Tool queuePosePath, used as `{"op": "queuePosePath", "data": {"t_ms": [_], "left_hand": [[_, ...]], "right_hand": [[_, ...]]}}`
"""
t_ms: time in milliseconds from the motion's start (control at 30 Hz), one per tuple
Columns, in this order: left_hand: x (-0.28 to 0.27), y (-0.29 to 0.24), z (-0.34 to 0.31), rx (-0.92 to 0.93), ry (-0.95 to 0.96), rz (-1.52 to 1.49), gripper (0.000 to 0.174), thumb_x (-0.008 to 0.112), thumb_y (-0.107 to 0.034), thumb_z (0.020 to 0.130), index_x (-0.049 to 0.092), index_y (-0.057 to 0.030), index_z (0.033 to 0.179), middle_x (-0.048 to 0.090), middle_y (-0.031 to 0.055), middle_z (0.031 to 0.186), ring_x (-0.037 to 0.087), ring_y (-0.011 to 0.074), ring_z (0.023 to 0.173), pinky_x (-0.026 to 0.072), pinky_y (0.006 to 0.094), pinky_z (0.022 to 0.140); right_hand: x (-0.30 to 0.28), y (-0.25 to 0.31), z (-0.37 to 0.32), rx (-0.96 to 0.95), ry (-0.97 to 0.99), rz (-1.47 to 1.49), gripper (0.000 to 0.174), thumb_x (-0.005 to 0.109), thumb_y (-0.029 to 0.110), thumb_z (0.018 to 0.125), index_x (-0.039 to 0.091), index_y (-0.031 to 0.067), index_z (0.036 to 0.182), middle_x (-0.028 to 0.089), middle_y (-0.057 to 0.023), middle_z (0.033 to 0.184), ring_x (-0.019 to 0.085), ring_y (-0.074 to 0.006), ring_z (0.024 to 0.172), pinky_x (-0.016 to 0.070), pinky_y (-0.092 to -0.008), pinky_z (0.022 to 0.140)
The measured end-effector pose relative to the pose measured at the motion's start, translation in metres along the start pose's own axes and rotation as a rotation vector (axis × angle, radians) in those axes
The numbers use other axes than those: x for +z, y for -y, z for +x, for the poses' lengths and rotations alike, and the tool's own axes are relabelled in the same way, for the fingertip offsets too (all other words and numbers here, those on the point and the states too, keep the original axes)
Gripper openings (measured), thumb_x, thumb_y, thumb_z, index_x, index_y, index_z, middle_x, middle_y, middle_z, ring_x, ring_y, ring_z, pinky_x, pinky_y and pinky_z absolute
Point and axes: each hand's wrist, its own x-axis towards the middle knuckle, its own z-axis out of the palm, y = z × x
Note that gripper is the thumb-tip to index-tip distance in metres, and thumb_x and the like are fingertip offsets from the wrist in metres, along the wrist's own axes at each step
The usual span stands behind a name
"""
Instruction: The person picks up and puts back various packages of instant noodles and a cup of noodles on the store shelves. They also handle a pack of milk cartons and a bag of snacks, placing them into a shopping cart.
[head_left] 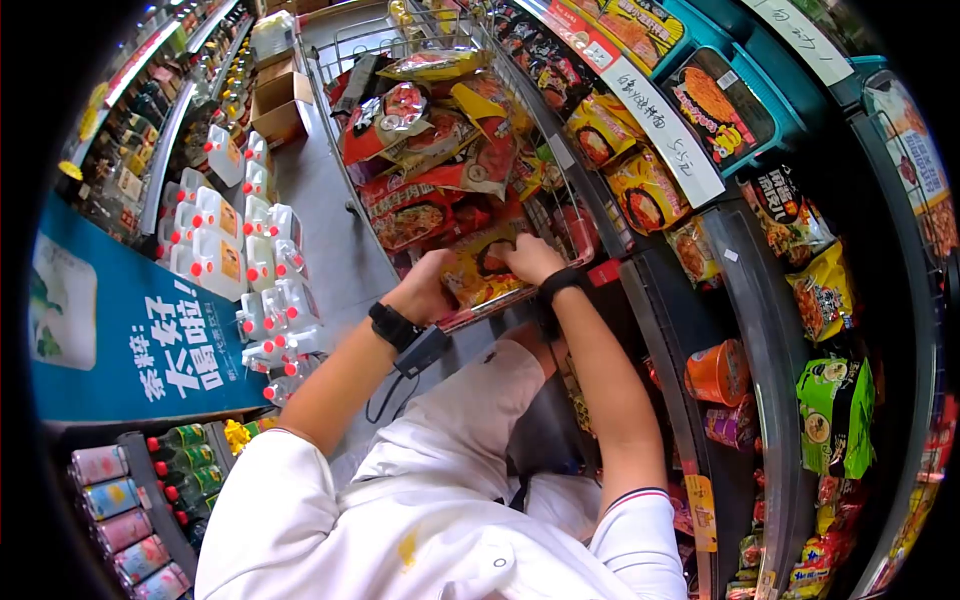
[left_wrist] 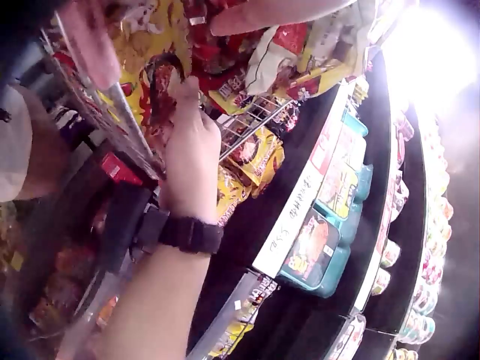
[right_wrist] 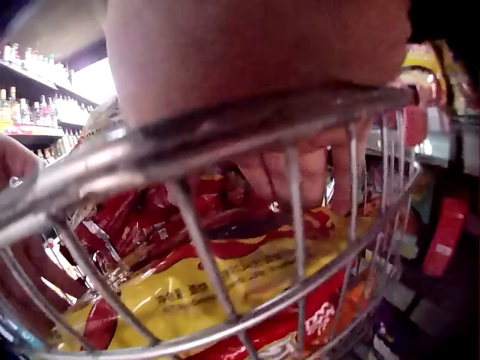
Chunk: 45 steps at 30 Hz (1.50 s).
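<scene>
A yellow instant noodle packet (head_left: 487,262) lies at the near end of a wire shopping cart (head_left: 350,205). My left hand (head_left: 428,284) holds its left side; in the left wrist view the thumb and a finger are spread on either side of the yellow packet (left_wrist: 154,34). Opposite it, my right hand (head_left: 535,259) grips the packet's right side. Through the cart's bars, the right fingers (right_wrist: 289,176) curl down at the packet's (right_wrist: 225,274) upper edge. Beyond the hands, red noodle packets (head_left: 415,208) and other bags are heaped in the cart.
Shelves on the right carry yellow noodle packets (head_left: 645,190), a teal bin (head_left: 775,110), an orange cup (head_left: 717,372) and a green multipack (head_left: 836,418). White jugs (head_left: 215,255) with red caps stand on the floor at left, near an open carton (head_left: 281,105) and a blue sign (head_left: 110,320).
</scene>
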Motion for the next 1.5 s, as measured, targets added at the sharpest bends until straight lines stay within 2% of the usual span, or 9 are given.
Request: {"op": "queuePosePath", "data": {"t_ms": [333, 467, 600, 867, 1000, 1100, 1267, 1433, 1500], "left_hand": [[0.031, 0.020, -0.023, 0.260, -0.225, 0.354, 0.025, 0.055, -0.026, 0.095, 0.055, -0.0066, 0.110, 0.063, 0.0067, 0.099, 0.063, 0.0209, 0.085, 0.0560, 0.0384, 0.077], [0.050, 0.027, -0.031, 0.201, -0.218, 0.247, 0.022, 0.061, -0.025, 0.092, 0.055, -0.0090, 0.106, 0.058, 0.0046, 0.094, 0.053, 0.0201, 0.082, 0.0509, 0.0356, 0.075], [0.009, 0.009, 0.017, 0.078, -0.310, 0.159, 0.029, 0.067, -0.032, 0.094, 0.053, -0.0089, 0.108, 0.054, 0.0056, 0.088, 0.055, 0.0231, 0.081, 0.0516, 0.0355, 0.073], [0.025, 0.019, -0.033, 0.212, 0.010, 0.594, 0.019, 0.062, -0.029, 0.101, 0.058, -0.0111, 0.106, 0.060, 0.0016, 0.080, 0.057, 0.0153, 0.063, 0.0489, 0.0300, 0.052], [0.072, 0.048, -0.066, 0.692, 0.064, 0.802, 0.033, 0.063, -0.019, 0.100, 0.055, -0.0074, 0.130, 0.067, 0.0004, 0.109, 0.066, 0.0098, 0.092, 0.0554, 0.0272, 0.067], [0.115, 0.064, -0.086, 0.686, 0.297, 0.792, 0.052, 0.068, 0.006, 0.091, 0.041, -0.0021, 0.136, 0.061, 0.0078, 0.125, 0.061, 0.0154, 0.115, 0.0510, 0.0308, 0.099], [0.196, 0.092, -0.053, 0.889, 0.646, 0.975, 0.062, 0.067, 0.007, 0.091, 0.028, -0.0036, 0.139, 0.059, 0.0122, 0.127, 0.059, 0.0186, 0.121, 0.0510, 0.0318, 0.099], [0.323, 0.132, 0.007, 0.992, 0.863, 1.128, 0.058, 0.070, -0.007, 0.095, 0.040, -0.0072, 0.144, 0.059, 0.0088, 0.127, 0.060, 0.0164, 0.112, 0.0498, 0.0299, 0.093], [0.371, 0.153, 0.052, 1.501, 0.719, 1.239, 0.052, 0.075, -0.014, 0.091, 0.051, -0.0039, 0.136, 0.062, 0.0072, 0.113, 0.059, 0.0137, 0.092, 0.0506, 0.0286, 0.080]], "right_hand": [[0.006, -0.016, -0.020, -0.252, -0.134, 0.552, 0.049, 0.074, 0.033, 0.086, 0.064, -0.0058, 0.114, 0.070, -0.0244, 0.110, 0.066, -0.0413, 0.105, 0.0530, -0.0433, 0.090], [0.004, -0.014, -0.019, -0.028, -0.275, -0.099, 0.059, 0.066, 0.049, 0.092, 0.063, -0.0011, 0.123, 0.069, -0.0263, 0.113, 0.063, -0.0431, 0.111, 0.0424, -0.0496, 0.103], [0.009, -0.016, -0.011, 0.013, -0.041, -0.224, 0.081, 0.046, 0.078, 0.090, 0.074, 0.0023, 0.100, 0.073, -0.0228, 0.106, 0.069, -0.0396, 0.102, 0.0410, -0.0556, 0.097], [0.010, -0.022, -0.051, -0.285, -0.455, 0.520, 0.052, 0.072, 0.040, 0.090, 0.059, -0.0024, 0.116, 0.066, -0.0263, 0.114, 0.061, -0.0445, 0.109, 0.0493, -0.0475, 0.093], [-0.013, -0.023, -0.124, -0.356, -0.872, 0.517, 0.082, 0.077, 0.032, 0.089, 0.035, -0.0103, 0.146, 0.055, -0.0320, 0.136, 0.053, -0.0433, 0.130, 0.0454, -0.0428, 0.105], [-0.061, -0.029, -0.195, -0.322, -0.799, 0.809, 0.067, 0.080, 0.030, 0.087, 0.050, -0.0047, 0.137, 0.063, -0.0221, 0.120, 0.063, -0.0314, 0.113, 0.0486, -0.0393, 0.097], [-0.113, -0.066, -0.271, -0.295, -1.207, 0.669, 0.042, 0.081, 0.025, 0.088, 0.060, 0.0001, 0.114, 0.066, -0.0094, 0.098, 0.065, -0.0192, 0.092, 0.0514, -0.0340, 0.080], [-0.206, -0.109, -0.325, -0.101, -1.481, 0.260, 0.037, 0.076, 0.027, 0.091, 0.059, -0.0006, 0.109, 0.067, -0.0166, 0.097, 0.066, -0.0273, 0.090, 0.0511, -0.0376, 0.081], [-0.234, -0.152, -0.323, -0.065, -1.574, 0.097, 0.034, 0.074, 0.026, 0.092, 0.058, -0.0003, 0.108, 0.069, -0.0184, 0.097, 0.067, -0.0341, 0.089, 0.0517, -0.0411, 0.080]]}}
